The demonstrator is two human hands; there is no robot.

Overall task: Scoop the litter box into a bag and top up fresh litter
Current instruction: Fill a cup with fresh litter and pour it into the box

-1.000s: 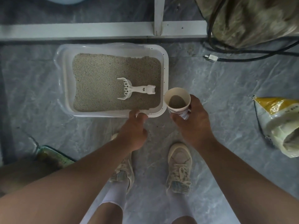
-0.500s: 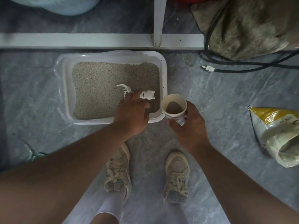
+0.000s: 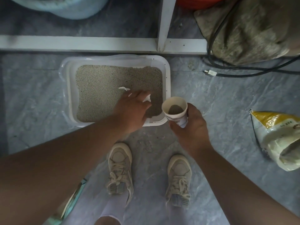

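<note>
The left hand [image 3: 133, 109] reaches into the litter box [image 3: 167, 82] and covers the white scoop [image 3: 125, 89], fingers curling round its handle, though the grip is partly hidden. Just right of it, the right hand [image 3: 190, 127] grips a paper cup [image 3: 174, 109] upright, keeping its litter ready to pour. Far right lies the open litter bag [image 3: 276, 140]

Both forearms are left bare to the frame edge; no sleeve, watch or ring is seen at the left hand [image 3: 131, 111] or the right hand [image 3: 191, 127]. Below the hands, pale beige lace-up sneakers [image 3: 121, 168] with rounded toe caps and cream laces are worn, with white socks [image 3: 113, 207] pulled up above them.
</note>
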